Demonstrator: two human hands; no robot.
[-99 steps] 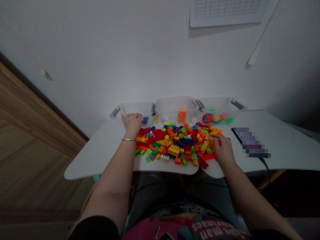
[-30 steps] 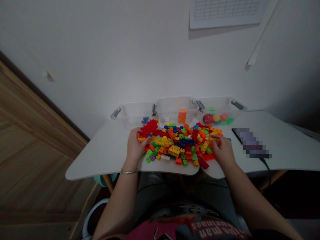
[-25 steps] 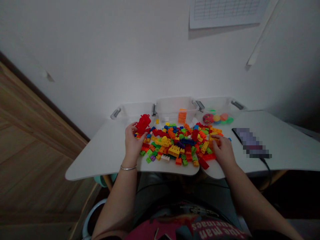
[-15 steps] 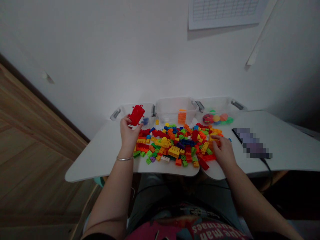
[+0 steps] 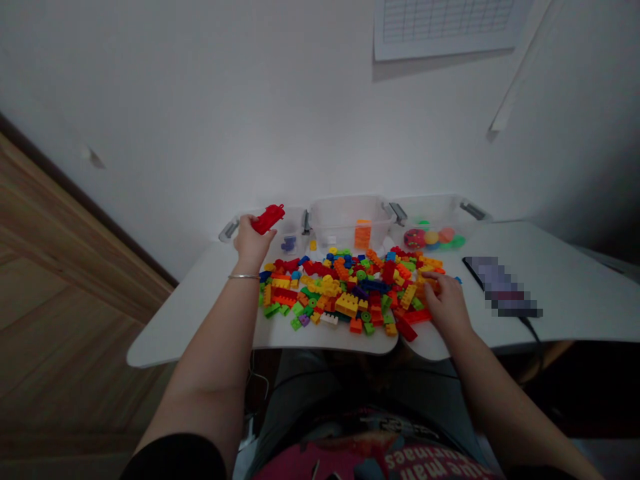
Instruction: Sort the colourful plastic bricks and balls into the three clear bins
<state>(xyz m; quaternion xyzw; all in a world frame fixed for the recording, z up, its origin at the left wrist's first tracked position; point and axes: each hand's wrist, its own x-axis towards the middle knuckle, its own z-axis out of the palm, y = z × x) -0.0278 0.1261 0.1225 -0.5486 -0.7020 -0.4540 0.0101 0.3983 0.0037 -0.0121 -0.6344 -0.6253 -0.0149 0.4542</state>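
Observation:
My left hand (image 5: pixel 251 241) grips a red toy piece with small pegs, like a toy car base (image 5: pixel 269 219), raised over the left clear bin (image 5: pixel 295 219). Inside that bin is a dark blue piece (image 5: pixel 289 243). My right hand (image 5: pixel 446 298) rests at the right side of a heap of colourful toy bricks (image 5: pixel 347 304). Its fingers curl in by orange and yellow pieces; what they hold, if anything, is partly hidden by the hand.
A middle clear bin (image 5: pixel 345 208) contains an orange block (image 5: pixel 363 235). The right clear bin (image 5: pixel 435 207) holds several round colourful pieces. A phone with a cable (image 5: pixel 500 287) lies on the white table (image 5: pixel 190 313) to the right. Behind is a wall.
My left hand has moved slightly left and up, turning the red piece to a tilted, narrower side. My right hand stays in nearly the same place.

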